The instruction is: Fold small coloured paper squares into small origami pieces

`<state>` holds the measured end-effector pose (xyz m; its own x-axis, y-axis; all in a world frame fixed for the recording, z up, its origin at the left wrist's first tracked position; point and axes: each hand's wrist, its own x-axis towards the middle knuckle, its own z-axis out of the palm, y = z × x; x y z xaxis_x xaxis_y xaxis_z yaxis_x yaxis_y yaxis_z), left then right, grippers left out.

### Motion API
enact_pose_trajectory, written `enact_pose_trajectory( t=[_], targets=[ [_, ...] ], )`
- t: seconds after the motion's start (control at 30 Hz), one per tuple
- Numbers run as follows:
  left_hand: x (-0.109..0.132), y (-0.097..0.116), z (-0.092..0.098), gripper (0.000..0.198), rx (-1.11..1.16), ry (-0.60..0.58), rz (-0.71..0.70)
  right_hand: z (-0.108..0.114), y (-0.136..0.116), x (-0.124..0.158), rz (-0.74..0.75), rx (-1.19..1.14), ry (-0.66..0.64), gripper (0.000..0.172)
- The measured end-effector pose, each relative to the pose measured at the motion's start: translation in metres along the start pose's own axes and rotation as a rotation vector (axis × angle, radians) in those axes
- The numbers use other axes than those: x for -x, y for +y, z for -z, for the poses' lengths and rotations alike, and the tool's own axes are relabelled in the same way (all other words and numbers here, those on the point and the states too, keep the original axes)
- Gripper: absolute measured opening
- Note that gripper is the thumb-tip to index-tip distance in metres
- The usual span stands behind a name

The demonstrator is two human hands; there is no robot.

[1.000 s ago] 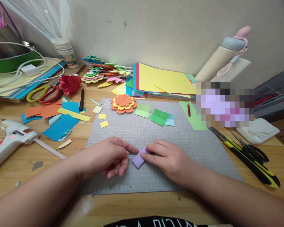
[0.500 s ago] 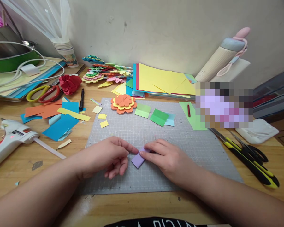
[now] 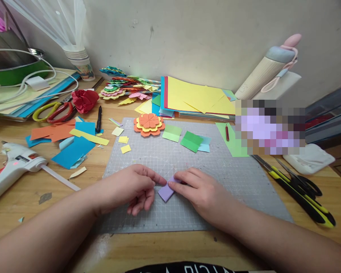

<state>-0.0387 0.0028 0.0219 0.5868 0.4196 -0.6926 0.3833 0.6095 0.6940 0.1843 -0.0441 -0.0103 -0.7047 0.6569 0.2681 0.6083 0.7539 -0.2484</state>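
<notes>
A small folded purple paper [image 3: 166,192] lies on the grey cutting mat [image 3: 230,178] in front of me. My right hand [image 3: 200,191] lies over its right part, fingers pressed flat on it. My left hand [image 3: 130,187] is curled beside it, and its forefinger tip touches the paper's upper left edge. Farther back on the mat sit an orange and yellow paper flower [image 3: 149,124], a light green folded piece [image 3: 172,133] and a darker green folded piece [image 3: 191,141].
A white glue gun [image 3: 15,167] lies at the left, with blue and orange paper scraps [image 3: 68,146] beside it. Scissors and a yellow-black cutter [image 3: 301,189] lie at the right. Stacked coloured sheets [image 3: 196,98], more paper flowers [image 3: 116,89] and a bottle [image 3: 268,68] are at the back.
Almost nothing. My right hand's fingers have slid slightly left along the purple paper; the left hand stays put.
</notes>
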Motion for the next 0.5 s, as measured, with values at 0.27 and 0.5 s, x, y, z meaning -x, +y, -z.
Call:
enact_pose_trajectory(
  t=[0.27,0.5],
  targets=[
    [0.0004,0.0002,-0.0002,0.047,-0.031,0.002,-0.011,-0.0052,0.0021,0.0001,0.047,-0.002,0.017,0.030],
    [-0.0002,-0.0006,-0.0009,0.047,-0.058,0.009,-0.009,-0.0023,0.0017,0.0000,0.045,-0.001,0.040,0.028]
  ],
)
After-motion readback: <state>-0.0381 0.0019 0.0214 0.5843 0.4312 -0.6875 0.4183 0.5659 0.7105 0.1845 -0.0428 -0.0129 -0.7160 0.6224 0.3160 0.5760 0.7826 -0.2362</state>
